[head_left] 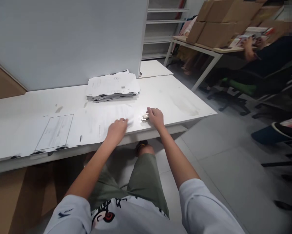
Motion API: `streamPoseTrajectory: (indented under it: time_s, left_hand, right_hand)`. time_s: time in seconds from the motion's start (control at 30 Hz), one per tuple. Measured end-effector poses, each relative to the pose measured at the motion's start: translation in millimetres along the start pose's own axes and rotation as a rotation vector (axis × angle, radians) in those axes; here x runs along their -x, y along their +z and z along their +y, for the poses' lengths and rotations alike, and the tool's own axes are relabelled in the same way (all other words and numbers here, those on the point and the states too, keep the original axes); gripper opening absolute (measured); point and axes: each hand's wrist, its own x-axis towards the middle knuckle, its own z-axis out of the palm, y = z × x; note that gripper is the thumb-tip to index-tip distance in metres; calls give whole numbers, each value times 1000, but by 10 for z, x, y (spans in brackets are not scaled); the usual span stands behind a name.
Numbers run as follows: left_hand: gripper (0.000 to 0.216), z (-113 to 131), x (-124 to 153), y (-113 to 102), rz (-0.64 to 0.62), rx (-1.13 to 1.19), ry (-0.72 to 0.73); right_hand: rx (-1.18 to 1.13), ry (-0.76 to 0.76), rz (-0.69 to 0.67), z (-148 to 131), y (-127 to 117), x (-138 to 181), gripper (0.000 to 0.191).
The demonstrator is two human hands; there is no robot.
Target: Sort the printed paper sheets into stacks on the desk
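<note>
Over the front of the white table, my left hand (118, 131) is closed at the right edge of printed paper sheets (94, 125). That edge is lifted slightly and smeared by motion. My right hand (156, 117), a short way to the right, is closed round a small white-and-metal stapler (145, 117). The stapler's end points left, towards the paper, with a gap between them. Most of its body is hidden in my fingers. Left of the sheets lies a page with a framed box of print (55, 130), its lower edge dark and ragged.
A thick stack of papers (114, 84) sits behind my hands, before a grey partition (75, 39). The table (182, 100) ends at a right corner. Cardboard boxes (216, 34) stand on another table, where a person (277, 58) sits. A dark bin (266, 133) is at right.
</note>
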Motion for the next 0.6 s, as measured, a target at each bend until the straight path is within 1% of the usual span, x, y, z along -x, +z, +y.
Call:
streamPoseTrajectory:
  time_s: [0.07, 0.13, 0.2, 0.33, 0.4, 0.47, 0.53, 0.6]
  left_hand:
    - [37, 233, -217, 126, -31, 39, 143]
    - [41, 347, -344, 187, -20, 71, 189]
    - [49, 383, -376, 207, -14, 107, 212]
    - [69, 389, -287, 268, -18, 89, 286]
    - [71, 401, -244, 336, 5, 75, 290]
    - [73, 419, -225, 411, 41, 85, 277]
    - [75, 435, -226, 470, 77, 86, 241]
    - [76, 442, -239, 504, 88, 65, 197]
  right_hand:
    - [-2, 18, 31, -2, 8, -24, 58]
    - [21, 13, 44, -5, 12, -39, 59]
    - [71, -1, 44, -13, 12, -44, 59]
    - [139, -9, 21, -40, -6, -42, 57]
    - [168, 2, 5, -55, -17, -47, 55]
    - [231, 6, -18, -73, -22, -60, 49]
    - [307, -13, -45, -102, -17, -71, 40]
    - [354, -36, -50, -138, 2, -80, 37]
